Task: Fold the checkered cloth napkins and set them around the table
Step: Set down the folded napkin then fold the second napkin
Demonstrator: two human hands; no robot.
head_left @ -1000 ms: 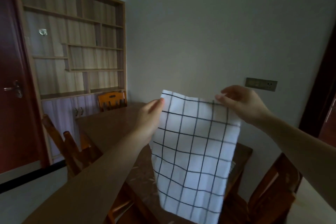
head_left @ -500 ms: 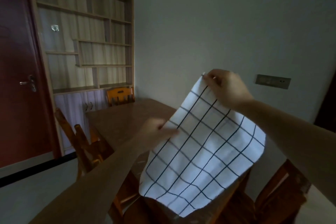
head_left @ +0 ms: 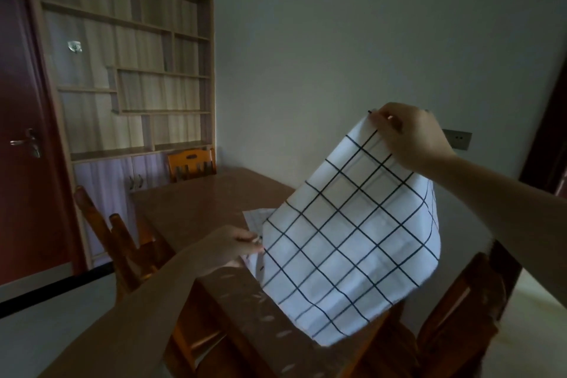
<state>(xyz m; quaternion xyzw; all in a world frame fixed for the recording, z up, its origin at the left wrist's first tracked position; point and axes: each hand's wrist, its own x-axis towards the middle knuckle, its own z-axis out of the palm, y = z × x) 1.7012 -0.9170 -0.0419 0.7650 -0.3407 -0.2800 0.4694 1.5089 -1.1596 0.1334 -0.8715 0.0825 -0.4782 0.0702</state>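
A white napkin with a black grid [head_left: 349,236] hangs tilted in the air over the brown wooden table [head_left: 196,209]. My right hand [head_left: 411,138] pinches its top corner, held high. Lower down, my left hand [head_left: 228,247] pinches the napkin's left corner just above the table. Behind the held cloth, part of another checkered napkin [head_left: 256,218] lies flat on the tabletop; most of it is hidden.
Wooden chairs stand around the table: one at the far end [head_left: 190,163], one on the left [head_left: 122,248], one at the right [head_left: 457,316]. A tall shelf unit [head_left: 129,70] and a dark red door [head_left: 21,138] fill the left wall.
My left hand has dropped toward the table while my right hand stayed high, so the napkin has turned from hanging square to hanging diagonally. Another napkin on the table has come into sight.
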